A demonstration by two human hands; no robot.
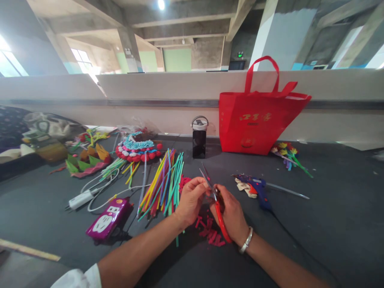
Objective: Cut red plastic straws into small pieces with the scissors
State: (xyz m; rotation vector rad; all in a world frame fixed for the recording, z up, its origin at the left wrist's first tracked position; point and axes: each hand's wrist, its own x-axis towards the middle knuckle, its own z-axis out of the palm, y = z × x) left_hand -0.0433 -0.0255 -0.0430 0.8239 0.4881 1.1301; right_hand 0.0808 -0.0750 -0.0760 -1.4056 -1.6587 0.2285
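Observation:
My right hand [231, 212] is closed round a pair of scissors [220, 216] with red handles, and its blades stand apart, pointing up and to the left. Beside the blades, my left hand [192, 200] is closed in a pinch; what sits between the fingertips is too small to make out. A tiny red bit shows near the blade tips. Below the hands lies a loose pile of short red strips [211, 234] on the dark table [168, 264]. More red pieces [183, 183] lie just behind my left hand. A bundle of coloured pipe cleaners [162, 182] lies to its left.
A blue glue gun [259, 190] with a cord rests at right. Behind stand a red bag [255, 122] and a phone [199, 144] against a lidded cup. At left are a purple power strip [108, 220], a white charger [81, 199] and flower crafts [136, 146].

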